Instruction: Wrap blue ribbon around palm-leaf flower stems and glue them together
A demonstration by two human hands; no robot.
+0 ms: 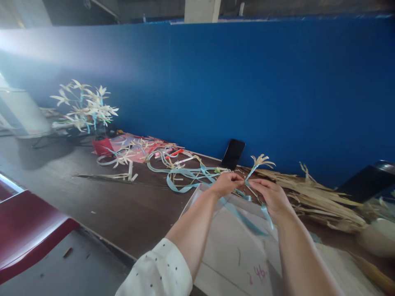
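Observation:
A pale straw-coloured flower made of dried husk stands upright between my two hands, its stem wrapped in light-blue ribbon. My left hand is closed in a pinch at the lower part of the wrapped stem. From the other side, thumb and fingers of my right hand pinch the same spot. Which fingers press the stem and which the ribbon is hidden. Loose light-blue ribbon hangs below my hands across a white sheet or board with red handwriting.
A dark phone leans against the blue partition. Dried husks lie at right. Coiled ribbon, pink paper and scraps cover the middle. A bunch of husk flowers stands at left; a red chair is at lower left.

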